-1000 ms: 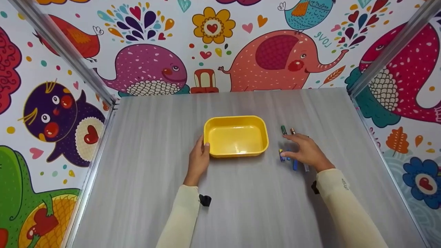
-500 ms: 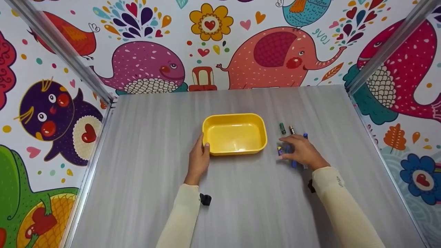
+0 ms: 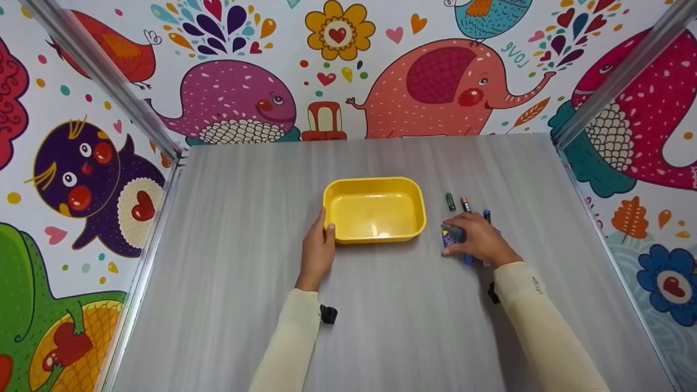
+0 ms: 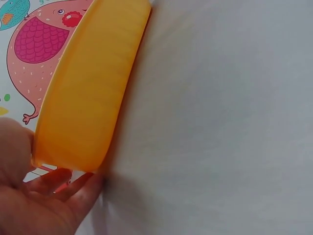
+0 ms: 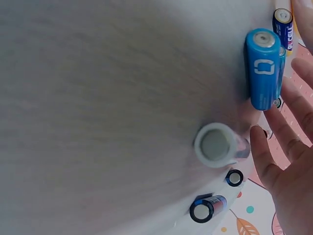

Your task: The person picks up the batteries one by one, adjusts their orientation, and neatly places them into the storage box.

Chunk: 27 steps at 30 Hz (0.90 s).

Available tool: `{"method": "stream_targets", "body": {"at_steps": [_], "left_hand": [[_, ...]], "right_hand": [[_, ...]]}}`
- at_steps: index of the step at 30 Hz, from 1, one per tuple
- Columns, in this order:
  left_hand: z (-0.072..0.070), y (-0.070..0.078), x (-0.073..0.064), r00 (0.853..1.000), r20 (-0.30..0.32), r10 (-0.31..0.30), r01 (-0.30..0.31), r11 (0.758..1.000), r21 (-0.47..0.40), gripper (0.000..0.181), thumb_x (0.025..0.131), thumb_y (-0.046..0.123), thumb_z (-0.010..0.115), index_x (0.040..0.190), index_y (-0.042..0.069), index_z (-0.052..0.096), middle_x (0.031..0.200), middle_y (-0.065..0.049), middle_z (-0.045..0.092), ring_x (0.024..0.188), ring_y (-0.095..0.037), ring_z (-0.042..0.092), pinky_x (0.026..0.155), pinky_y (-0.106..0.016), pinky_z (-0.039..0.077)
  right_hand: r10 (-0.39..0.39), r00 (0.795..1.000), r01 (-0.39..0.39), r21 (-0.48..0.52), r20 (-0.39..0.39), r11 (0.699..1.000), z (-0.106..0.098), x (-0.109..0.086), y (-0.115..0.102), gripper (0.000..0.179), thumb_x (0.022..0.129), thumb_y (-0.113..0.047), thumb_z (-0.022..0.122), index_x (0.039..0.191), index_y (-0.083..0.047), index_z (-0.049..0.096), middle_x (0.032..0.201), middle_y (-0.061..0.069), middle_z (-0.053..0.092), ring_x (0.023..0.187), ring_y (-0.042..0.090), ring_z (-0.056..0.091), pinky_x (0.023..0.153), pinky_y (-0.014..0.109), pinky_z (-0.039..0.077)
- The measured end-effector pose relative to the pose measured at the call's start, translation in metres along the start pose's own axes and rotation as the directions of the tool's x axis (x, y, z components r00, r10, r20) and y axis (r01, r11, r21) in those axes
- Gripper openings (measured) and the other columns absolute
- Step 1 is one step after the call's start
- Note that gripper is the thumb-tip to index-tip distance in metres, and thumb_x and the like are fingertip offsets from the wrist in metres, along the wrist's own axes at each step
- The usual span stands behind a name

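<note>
My left hand (image 3: 317,247) holds the near left corner of a yellow plastic tub (image 3: 375,239), thumb at the rim and fingers along the outer wall. In the left wrist view, its fingertips touch the underside of the tub's end (image 4: 83,107). My right hand (image 3: 479,238) is low over a group of batteries, thumb and forefinger spread at either end of a purple-and-yellow battery (image 3: 446,238). That battery (image 5: 283,29) stands beyond two blue batteries (image 5: 264,68) in the right wrist view. Firm contact with it does not show.
Behind the right hand lie a green battery (image 3: 450,201), a copper-topped one (image 3: 465,204) and a dark blue one (image 3: 487,216). A wide pale-ended cell (image 5: 215,144) is nearer the right wrist. Patterned walls with metal posts enclose the grey table (image 3: 245,190).
The right hand has come down and leftward over the batteries, and its thumb and forefinger have drawn closer around the purple-and-yellow one. The left hand keeps its hold on the tub.
</note>
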<state>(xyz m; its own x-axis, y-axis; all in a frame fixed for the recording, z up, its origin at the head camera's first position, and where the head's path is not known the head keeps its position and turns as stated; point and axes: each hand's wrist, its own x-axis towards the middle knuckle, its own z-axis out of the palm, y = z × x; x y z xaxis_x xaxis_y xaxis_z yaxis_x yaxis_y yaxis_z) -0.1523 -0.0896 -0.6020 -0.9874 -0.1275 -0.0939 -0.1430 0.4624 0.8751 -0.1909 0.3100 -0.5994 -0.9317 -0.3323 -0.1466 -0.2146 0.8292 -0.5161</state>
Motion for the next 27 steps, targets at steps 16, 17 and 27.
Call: {"method": "stream_targets", "body": {"at_steps": [16, 17, 27], "left_hand": [[-0.0007, 0.0011, -0.0021, 1.000, -0.008, 0.021, -0.021, 0.999, 0.031, 0.058, 0.111, 0.030, 0.044, 0.163, 0.014, 0.026, 0.165, -0.006, 0.038, 0.151, -0.024, 0.037, 0.124, -0.044, 0.033], [-0.0005, 0.0008, -0.0024, 1.000, -0.010, 0.018, -0.017, 0.999, 0.036, 0.057, 0.111, 0.031, 0.044, 0.163, 0.014, 0.026, 0.164, -0.006, 0.038, 0.151, -0.023, 0.037, 0.124, -0.044, 0.033], [-0.0001, 0.0015, -0.0016, 0.998, -0.031, 0.049, -0.048, 0.998, 0.043, 0.057, 0.110, 0.029, 0.046, 0.162, 0.012, 0.029, 0.162, -0.011, 0.041, 0.149, -0.027, 0.040, 0.123, -0.046, 0.033]], "right_hand": [[-0.050, 0.999, 0.050, -0.046, 0.005, 0.998, 0.0029, 0.0018, 0.0024, 0.062, 0.069, -0.045, 0.092, 0.122, -0.019, 0.076, 0.128, 0.008, 0.064, 0.124, 0.033, 0.051, 0.109, 0.056, 0.046], [-0.059, 0.998, 0.059, -0.049, -0.001, 0.997, 0.0036, 0.0016, 0.0026, 0.060, 0.069, -0.045, 0.092, 0.121, -0.019, 0.077, 0.127, 0.007, 0.064, 0.123, 0.032, 0.052, 0.109, 0.055, 0.046], [-0.053, 0.998, 0.052, -0.023, -0.028, 0.998, 0.0039, 0.0010, 0.0006, 0.051, 0.070, -0.041, 0.092, 0.114, -0.018, 0.078, 0.126, 0.006, 0.065, 0.123, 0.032, 0.051, 0.111, 0.055, 0.045]]}}
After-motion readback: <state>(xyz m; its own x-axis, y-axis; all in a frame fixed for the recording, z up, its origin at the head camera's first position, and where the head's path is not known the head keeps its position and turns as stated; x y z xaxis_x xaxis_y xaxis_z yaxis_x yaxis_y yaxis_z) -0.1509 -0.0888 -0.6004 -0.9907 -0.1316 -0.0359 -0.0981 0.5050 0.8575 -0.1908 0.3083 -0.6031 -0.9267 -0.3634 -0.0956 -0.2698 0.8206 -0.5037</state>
